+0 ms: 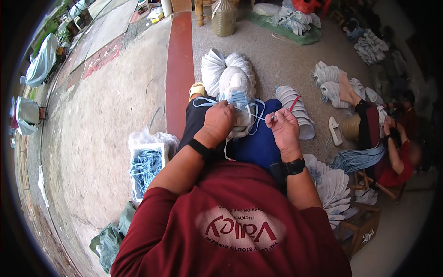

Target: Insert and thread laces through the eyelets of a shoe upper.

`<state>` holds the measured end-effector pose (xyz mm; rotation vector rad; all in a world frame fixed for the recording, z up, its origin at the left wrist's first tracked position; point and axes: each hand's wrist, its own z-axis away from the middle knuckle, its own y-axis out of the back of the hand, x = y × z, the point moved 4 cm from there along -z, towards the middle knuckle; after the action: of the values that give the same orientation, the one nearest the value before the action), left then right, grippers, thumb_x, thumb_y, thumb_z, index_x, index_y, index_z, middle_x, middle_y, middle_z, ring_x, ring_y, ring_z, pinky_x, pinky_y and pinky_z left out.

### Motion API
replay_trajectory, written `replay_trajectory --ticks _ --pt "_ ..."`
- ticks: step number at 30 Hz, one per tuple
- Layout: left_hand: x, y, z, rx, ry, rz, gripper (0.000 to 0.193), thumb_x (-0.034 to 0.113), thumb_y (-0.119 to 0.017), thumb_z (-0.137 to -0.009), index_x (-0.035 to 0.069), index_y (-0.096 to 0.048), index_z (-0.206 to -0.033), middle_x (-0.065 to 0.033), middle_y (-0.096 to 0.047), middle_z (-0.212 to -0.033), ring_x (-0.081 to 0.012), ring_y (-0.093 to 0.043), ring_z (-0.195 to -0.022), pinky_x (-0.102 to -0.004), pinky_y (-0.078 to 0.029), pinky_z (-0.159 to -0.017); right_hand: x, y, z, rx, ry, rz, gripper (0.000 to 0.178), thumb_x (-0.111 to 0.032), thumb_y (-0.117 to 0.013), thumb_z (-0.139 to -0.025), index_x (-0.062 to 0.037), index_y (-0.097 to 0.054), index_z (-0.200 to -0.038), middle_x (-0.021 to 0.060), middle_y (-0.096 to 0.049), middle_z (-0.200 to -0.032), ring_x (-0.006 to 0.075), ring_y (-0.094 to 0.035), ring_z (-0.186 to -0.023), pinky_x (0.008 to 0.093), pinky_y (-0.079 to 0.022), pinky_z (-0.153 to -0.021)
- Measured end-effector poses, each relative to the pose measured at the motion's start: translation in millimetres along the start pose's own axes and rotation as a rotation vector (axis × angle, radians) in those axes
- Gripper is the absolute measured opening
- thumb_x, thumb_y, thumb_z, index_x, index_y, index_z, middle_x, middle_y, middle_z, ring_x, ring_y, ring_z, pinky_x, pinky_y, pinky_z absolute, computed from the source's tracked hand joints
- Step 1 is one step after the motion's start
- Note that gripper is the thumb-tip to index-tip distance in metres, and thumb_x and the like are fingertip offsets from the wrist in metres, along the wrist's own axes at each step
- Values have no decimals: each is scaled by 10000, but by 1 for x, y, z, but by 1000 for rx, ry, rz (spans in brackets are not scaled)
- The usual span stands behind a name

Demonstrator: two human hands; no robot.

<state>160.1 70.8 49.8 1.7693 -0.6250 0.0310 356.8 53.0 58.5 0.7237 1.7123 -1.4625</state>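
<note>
A white shoe (236,82) with light blue laces stands upright over my lap, toe pointing away from me. My left hand (218,121) is closed at its laced opening, pinching the light blue shoelace (203,101), whose loops spread to both sides. Off to the right, my right hand (284,130) pinches a taut pale strand, seemingly lace, that runs from the shoe. A thin red stick-like piece (296,102) pokes up from that hand; its other end is hidden by the fingers.
Stacked white shoe uppers (213,69) lie beyond the shoe, with another stack (297,113) to the right. At left, a white box (147,168) holds blue laces. A co-worker (392,152) sits at right near a lace bundle (357,157) and wooden stools.
</note>
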Motion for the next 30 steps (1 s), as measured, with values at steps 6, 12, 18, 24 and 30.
replay_trajectory --ticks 6,12,18,24,30 --pt "-3 7 -2 -97 -39 -79 75 108 -527 -743 58 -583 -746 -125 -590 -795 -289 -597 -751 -377 -489 -662 6 12 -2 53 10 -58 149 -123 -512 -880 -42 -489 -757 67 -509 -671 151 -479 -625 257 -378 -592" --pt "-151 77 70 -247 305 -362 53 59 -547 -701 53 -592 -673 -178 -602 -713 -359 -601 -706 -430 -483 -593 -55 157 55 437 241 -78 201 -83 -524 -834 -111 -398 -680 -17 -342 -613 116 -373 -539 250 -284 -486" --pt "-212 72 130 -382 627 -432 126 49 -536 -681 33 -631 -763 -208 -625 -811 -370 -610 -795 -453 -494 -673 -40 195 74 582 -231 566 48 -69 -570 -768 -61 -534 -799 0 -537 -703 112 -534 -615 211 -380 -508" --pt "-118 29 46 -58 311 4 202 46 -614 -697 17 -613 -897 -165 -634 -816 -333 -615 -769 -399 -483 -680 4 57 -19 122 21 854 173 33 -601 -731 5 -566 -898 7 -568 -716 60 -549 -676 210 -446 -591" --pt "-83 16 -10 33 348 451 181 59 -662 -711 -12 -600 -866 -117 -585 -665 -199 -573 -591 -314 -451 -560 44 14 -61 110 127 869 134 23 -604 -731 18 -608 -864 37 -619 -713 77 -575 -646 216 -458 -585"
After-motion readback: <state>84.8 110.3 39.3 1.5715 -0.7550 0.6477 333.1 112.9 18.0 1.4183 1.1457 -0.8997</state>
